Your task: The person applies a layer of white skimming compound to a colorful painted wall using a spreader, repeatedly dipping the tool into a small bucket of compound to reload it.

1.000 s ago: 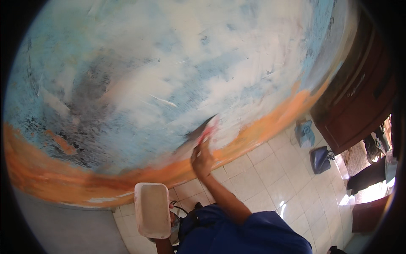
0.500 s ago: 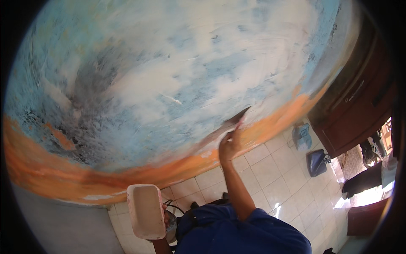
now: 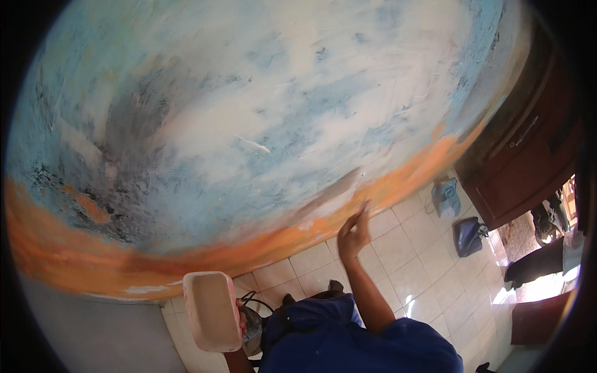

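Gripping rect. tray [image 3: 215, 346]: L fingers [image 3: 242, 319]; R fingers [image 3: 360, 224] bent nr streaky wall [image 3: 280, 124], hold unclear.

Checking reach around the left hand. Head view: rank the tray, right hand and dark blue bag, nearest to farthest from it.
1. Tray: held by the left hand.
2. Right hand: up and rightward.
3. Dark blue bag: far right, on the floor.

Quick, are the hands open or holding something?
Left hand: closed, holding the pale rectangular tray.
Right hand: closed, seemingly on a thin tool, too blurred to name.
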{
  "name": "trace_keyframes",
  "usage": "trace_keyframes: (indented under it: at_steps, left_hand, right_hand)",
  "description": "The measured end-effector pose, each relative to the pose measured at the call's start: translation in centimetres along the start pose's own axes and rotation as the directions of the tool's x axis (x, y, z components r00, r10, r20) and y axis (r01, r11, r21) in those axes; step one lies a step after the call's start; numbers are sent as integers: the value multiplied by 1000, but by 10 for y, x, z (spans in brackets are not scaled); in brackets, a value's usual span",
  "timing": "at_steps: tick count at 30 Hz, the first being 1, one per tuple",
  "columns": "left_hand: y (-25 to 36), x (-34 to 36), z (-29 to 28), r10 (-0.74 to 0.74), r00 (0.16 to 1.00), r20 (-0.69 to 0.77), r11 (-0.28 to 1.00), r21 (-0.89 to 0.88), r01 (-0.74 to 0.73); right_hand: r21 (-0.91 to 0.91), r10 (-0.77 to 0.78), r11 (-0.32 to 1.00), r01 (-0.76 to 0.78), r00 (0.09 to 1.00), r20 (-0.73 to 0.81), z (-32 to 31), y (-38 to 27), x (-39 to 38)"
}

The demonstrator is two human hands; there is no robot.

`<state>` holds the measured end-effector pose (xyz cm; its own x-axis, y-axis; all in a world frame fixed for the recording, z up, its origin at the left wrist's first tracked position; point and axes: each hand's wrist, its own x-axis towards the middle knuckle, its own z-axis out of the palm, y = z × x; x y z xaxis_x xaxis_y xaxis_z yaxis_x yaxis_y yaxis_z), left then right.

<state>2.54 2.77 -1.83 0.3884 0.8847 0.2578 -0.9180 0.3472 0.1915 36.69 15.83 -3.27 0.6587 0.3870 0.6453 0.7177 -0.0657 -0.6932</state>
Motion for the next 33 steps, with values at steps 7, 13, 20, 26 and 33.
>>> trace_keyframes:
  at_steps: [7, 13, 20, 26, 33]
  left_hand:
    - [5, 1, -2, -18, 996, -85, 1000, 8, 19]
    - [4, 2, -9, 28, 997, -78, 994, 108, -20]
    - [-1, 5, 4, 41, 990, -132, 985, 171, -18]
    - [-3, 8, 3, 29, 997, -66, 991, 135, -20]
    - [-4, 16, 12, 15, 999, -29, 988, 154, -11]
  right_hand:
    - [82, 26, 996, -27, 1000, 6, 65, 15, -3]
    - [506, -291, 849, 153, 934, 206, 11, -85, -94]
    - [57, 13, 998, -12, 1000, -7, -13, -10, 3]
    - [164, 85, 984, -73, 994, -71, 43, 3, 28]
    - [536, -237, 839, 93, 949, 207, 43, -111, -76]
